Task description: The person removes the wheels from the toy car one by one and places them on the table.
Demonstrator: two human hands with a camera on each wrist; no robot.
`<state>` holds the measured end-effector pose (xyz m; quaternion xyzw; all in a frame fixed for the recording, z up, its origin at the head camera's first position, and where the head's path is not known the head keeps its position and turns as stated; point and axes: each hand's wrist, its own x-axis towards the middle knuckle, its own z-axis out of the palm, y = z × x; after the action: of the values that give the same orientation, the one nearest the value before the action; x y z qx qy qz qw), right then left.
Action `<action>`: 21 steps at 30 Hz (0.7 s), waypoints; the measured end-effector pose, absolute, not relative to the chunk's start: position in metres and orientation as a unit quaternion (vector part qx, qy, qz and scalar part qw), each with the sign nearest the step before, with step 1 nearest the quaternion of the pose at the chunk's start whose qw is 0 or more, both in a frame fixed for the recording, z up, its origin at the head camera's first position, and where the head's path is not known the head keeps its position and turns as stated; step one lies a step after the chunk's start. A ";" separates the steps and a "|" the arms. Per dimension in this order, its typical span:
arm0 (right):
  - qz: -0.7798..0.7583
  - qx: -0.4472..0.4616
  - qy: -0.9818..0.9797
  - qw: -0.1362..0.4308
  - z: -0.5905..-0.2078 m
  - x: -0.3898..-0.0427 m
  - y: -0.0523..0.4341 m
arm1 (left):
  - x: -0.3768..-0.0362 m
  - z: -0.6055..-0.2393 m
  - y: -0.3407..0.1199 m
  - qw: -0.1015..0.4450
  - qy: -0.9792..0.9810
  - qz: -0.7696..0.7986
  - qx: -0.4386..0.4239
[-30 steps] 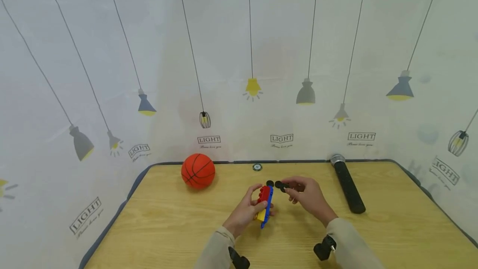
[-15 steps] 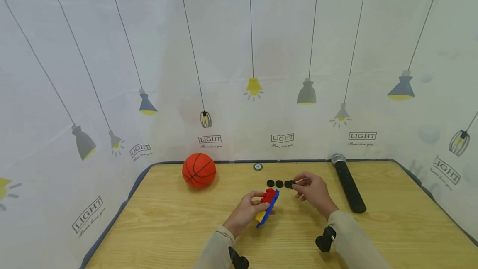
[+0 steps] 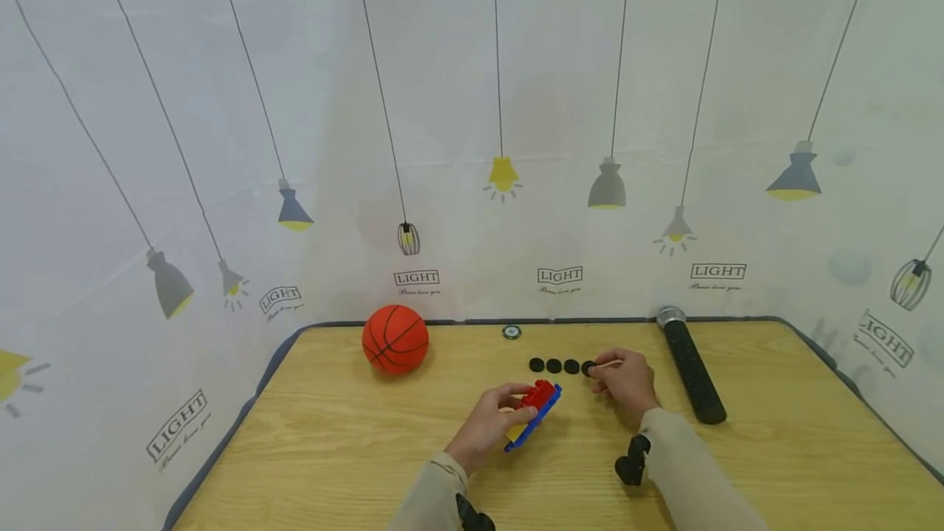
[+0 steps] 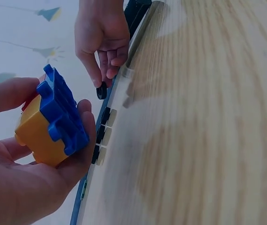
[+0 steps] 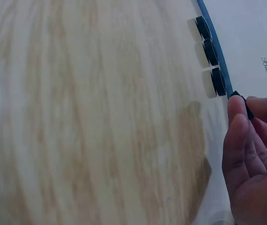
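Observation:
My left hand (image 3: 483, 424) grips a toy car body of building blocks (image 4: 64, 110), red and yellow on a notched blue base, held tilted above the table. In the left wrist view the blue side faces up and right, with fingers around the yellow block. Between thumb and fingertips, my right hand (image 3: 628, 382) pinches a small black toy wheel (image 4: 102, 91) by its edge. Three similar black wheels (image 3: 554, 365) lie flat in a row on the table, and the pinched one is at the row's right end. The right wrist view shows it partly covered by fingers.
An orange basketball (image 3: 395, 340) sits at the back left of the wooden table (image 3: 332, 449). A black microphone (image 3: 691, 371) lies at right. A small round chip (image 3: 512, 333) lies near the back edge, before a lamp-printed curtain (image 3: 457, 105).
The right hand has moved rightward, setting black wheels down one after another; the row has grown from one to three. The left hand has turned the block car body clockwise and lowered it slightly.

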<state>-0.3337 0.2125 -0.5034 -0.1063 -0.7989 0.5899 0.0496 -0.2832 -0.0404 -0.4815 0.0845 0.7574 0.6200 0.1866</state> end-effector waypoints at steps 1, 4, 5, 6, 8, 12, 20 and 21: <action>0.588 -0.112 -0.799 0.051 -0.504 -0.335 0.212 | -0.283 -0.482 -0.041 0.189 0.760 0.616 0.085; 0.580 -0.134 -0.802 0.053 -0.506 -0.338 0.211 | -0.282 -0.482 -0.041 0.196 0.765 0.607 0.090; 0.578 -0.141 -0.802 0.051 -0.506 -0.339 0.210 | -0.282 -0.482 -0.041 0.197 0.766 0.605 0.093; 0.574 -0.149 -0.803 0.050 -0.505 -0.340 0.210 | -0.282 -0.482 -0.042 0.198 0.766 0.603 0.096; 0.568 -0.163 -0.805 0.047 -0.504 -0.342 0.209 | -0.282 -0.481 -0.042 0.200 0.766 0.602 0.102; 0.555 -0.179 -0.812 0.044 -0.502 -0.344 0.206 | -0.282 -0.481 -0.041 0.198 0.769 0.598 0.110; 0.510 -0.165 -0.843 0.041 -0.491 -0.340 0.205 | -0.281 -0.481 -0.043 0.200 0.774 0.591 0.111; 0.507 -0.161 -0.846 0.038 -0.490 -0.339 0.206 | -0.281 -0.482 -0.043 0.202 0.773 0.591 0.110</action>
<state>-0.3390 0.2060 -0.4904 -0.1606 -0.8458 0.5073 0.0383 -0.2809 -0.0432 -0.4819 0.1099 0.7734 0.5907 0.2023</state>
